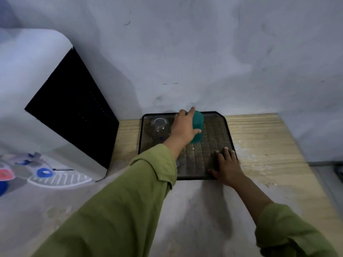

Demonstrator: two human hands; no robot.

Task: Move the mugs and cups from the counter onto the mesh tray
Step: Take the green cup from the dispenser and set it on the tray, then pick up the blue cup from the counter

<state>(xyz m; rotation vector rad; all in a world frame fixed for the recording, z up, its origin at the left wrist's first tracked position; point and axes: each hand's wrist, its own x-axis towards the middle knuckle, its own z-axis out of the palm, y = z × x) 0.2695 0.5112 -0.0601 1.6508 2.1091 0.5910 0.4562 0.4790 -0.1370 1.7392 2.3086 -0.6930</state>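
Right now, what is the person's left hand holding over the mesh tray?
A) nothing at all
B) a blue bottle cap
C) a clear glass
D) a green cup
D: the left hand is wrapped around the green cup above the mesh tray, while the clear glass stands untouched beside it and the right hand rests flat on the tray's near corner.

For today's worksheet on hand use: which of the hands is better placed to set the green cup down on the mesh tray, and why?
The left hand: it is wrapped around the green cup above the mesh tray, beside the glass cup. The right hand lies flat on the tray's near edge, seemingly steadying it.
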